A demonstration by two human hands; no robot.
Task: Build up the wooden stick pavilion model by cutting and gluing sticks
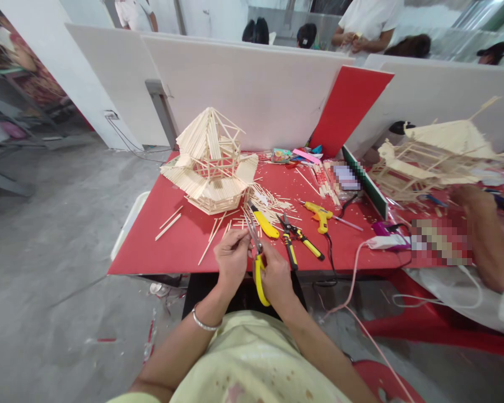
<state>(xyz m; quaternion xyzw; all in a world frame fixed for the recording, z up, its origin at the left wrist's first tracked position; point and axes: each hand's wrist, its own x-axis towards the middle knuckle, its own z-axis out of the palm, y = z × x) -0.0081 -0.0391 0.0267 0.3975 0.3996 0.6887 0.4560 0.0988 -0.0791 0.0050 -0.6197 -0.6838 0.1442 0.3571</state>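
Holding a pair of yellow-handled snips (258,267) over the near edge of the red table (159,246), both hands meet just above the person's lap. The right hand (276,274) is curled shut around the yellow handles. The left hand (232,254), a bangle (204,323) on its wrist, has thumb and fingertips pinched together at the metal part of the tool, near the pivot. Whether a stick lies between them cannot be told. The blades point away from the body, towards the far side of the table.

Just beyond the blades lie a yellow utility knife (264,223) and, to its right, pliers (297,239) with yellow-and-black grips. A yellow glue gun (319,215) rests farther right, its cord trailing off the near edge. Loose sticks (170,221) are scattered over the left and middle of the table.

Farther back, left of centre, stands a stick model house (210,162) with sloping roofs. At the right, another person's arm (483,235) rests near a second stick model (437,154). A red board (346,109) leans against the white partition (256,84) at the far edge.
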